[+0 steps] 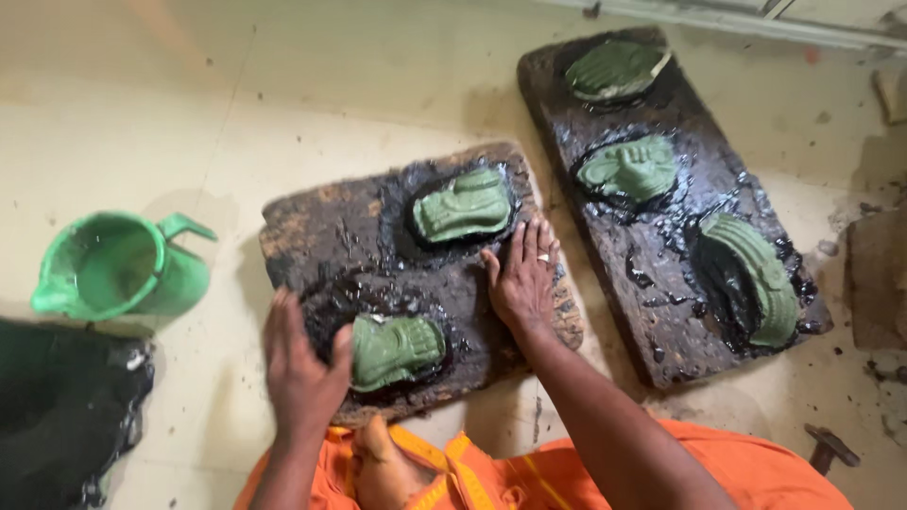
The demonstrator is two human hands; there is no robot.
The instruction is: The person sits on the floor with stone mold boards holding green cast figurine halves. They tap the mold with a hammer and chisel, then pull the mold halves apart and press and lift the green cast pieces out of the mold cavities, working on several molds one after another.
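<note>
- Nearest the camera sat the person's own lap in orange cloth [472, 472], with a bare foot [383, 467] tucked in just under the near edge of the near board, seemingly so the work lay within easy reach of both arms.
- The left hand [300, 364] lay on the near-left part of the near board [312, 222]; its fingers [279, 326] were spread and slightly curled, gripping nothing, with the thumb pressed against the left end of the near green mould [399, 349]. I judged that the hand was steadying or pushing the mould where it sat in a wet black hollow.
- That mould lay just right of the left thumb, bedded flat in the dark slurry, which likely kept it from sliding.
- The right hand [521, 279] was pressed flat on the same board, up and right of the near mould; its fingers [540, 241] were straight and slightly fanned, holding nothing, a ring on one. It looked like a brace to pin the board.
- Just beyond the right fingertips, to their left, a second green mould [463, 206] lay in its own black hollow.
- Well left of the left fingers stood a green jug [118, 266] on the pale floor [189, 123], with a black wet heap [61, 406] near it.
- Right of the right fingers, apart from them, a long board [652, 283] ran away from the camera with three more green moulds [628, 168] in a row.
</note>
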